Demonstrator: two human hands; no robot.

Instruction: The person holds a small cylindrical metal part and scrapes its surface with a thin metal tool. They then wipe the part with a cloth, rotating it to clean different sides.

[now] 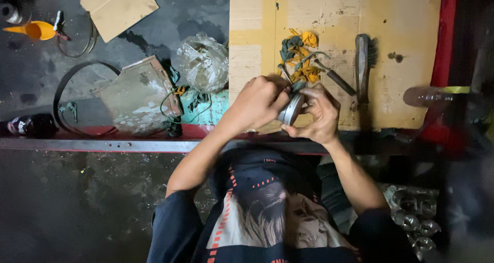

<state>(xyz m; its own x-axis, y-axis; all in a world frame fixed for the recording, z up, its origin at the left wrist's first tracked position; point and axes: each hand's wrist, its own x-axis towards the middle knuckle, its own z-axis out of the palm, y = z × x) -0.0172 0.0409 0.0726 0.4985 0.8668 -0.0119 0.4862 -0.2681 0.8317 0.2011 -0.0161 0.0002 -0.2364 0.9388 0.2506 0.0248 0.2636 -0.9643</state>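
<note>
Both hands hold one round metal part (291,109) over the near edge of the cardboard (329,16). The left hand (257,102) grips one side; the right hand (321,114) cups the other. Past them lie rags (298,55) and a brush (363,62).

The round grey metal part (291,109) at centre frame is mostly covered by the left hand (257,102) and right hand (320,114) (only its rim shows). At the far right the clear plastic bottle (427,96) blurs into darkness. The dark bottle (28,125) at left is cut by the edge.
</note>
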